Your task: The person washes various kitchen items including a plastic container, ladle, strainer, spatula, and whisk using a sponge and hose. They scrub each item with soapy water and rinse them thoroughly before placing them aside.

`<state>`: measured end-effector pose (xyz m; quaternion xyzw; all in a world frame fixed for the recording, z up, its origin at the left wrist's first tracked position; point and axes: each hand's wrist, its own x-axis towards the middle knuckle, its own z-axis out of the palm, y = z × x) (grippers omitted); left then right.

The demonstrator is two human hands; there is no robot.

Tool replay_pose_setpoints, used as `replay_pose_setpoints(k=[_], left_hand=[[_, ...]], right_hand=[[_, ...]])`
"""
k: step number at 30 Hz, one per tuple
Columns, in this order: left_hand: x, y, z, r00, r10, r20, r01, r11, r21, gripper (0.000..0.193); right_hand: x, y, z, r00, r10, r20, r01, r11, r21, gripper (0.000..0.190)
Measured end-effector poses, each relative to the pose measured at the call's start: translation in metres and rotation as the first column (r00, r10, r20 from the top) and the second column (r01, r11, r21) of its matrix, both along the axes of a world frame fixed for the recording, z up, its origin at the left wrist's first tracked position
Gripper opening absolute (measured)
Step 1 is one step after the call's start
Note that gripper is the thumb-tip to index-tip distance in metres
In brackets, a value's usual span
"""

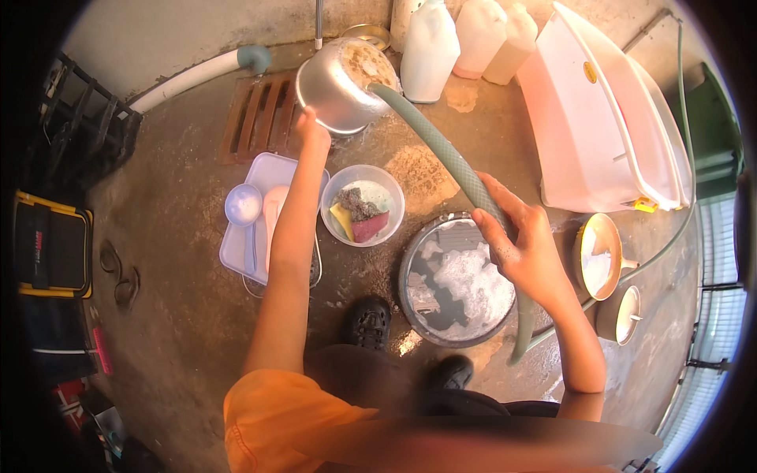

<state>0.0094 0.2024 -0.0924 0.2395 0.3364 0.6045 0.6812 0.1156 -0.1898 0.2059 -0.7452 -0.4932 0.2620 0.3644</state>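
My left hand (313,131) grips the rim of a shiny metal pot (322,86), tilted so that its brown-stained underside faces up and away from me. In my right hand (523,245) is a green braided hose (440,142), whose end meets the pot near the edge of its base. Between my arms stands a translucent plastic bowl (395,192) with steel wool (359,204), a red scouring pad (371,227) and a yellow piece of sponge (342,221) in it. Below my right hand sits a dark round basin (408,301) of foamy water.
A purple tray (233,251) holding a scoop (241,204) lies partly under my left forearm. Past it is a rusty drain grate (251,133). Plastic jugs (430,56) and a large pale bin (582,124) stand beyond. Two pans (614,254) (609,319) rest at right.
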Motion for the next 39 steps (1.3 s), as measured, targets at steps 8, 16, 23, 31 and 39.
replay_pose_setpoints(k=[8,16,23,31,39], left_hand=[[0.009,0.006,0.052,0.971,-0.238,0.033,0.228,0.954,0.197,0.045],[0.022,-0.017,0.06,0.29,0.287,-0.913,0.611,0.679,0.408,0.035],[0.011,-0.042,0.069,0.172,0.706,-0.687,0.843,0.256,0.474,0.027],[0.004,-0.077,0.083,0.206,0.7,-0.684,0.886,0.163,0.433,0.03],[0.012,-0.089,0.076,0.381,0.651,-0.657,0.821,0.089,0.564,0.022]], right_hand=[[0.001,0.0,0.01,0.999,-0.032,-0.038,0.031,0.998,-0.047,0.045],[-0.017,-0.01,0.017,0.992,0.117,-0.038,-0.121,0.988,-0.092,0.044],[-0.007,-0.016,-0.002,0.992,-0.005,0.128,0.009,0.999,-0.032,0.04],[0.034,0.04,-0.028,0.964,-0.161,0.212,0.132,0.981,0.144,0.039],[0.035,0.072,-0.052,0.994,-0.033,0.102,0.015,0.984,0.177,0.041]])
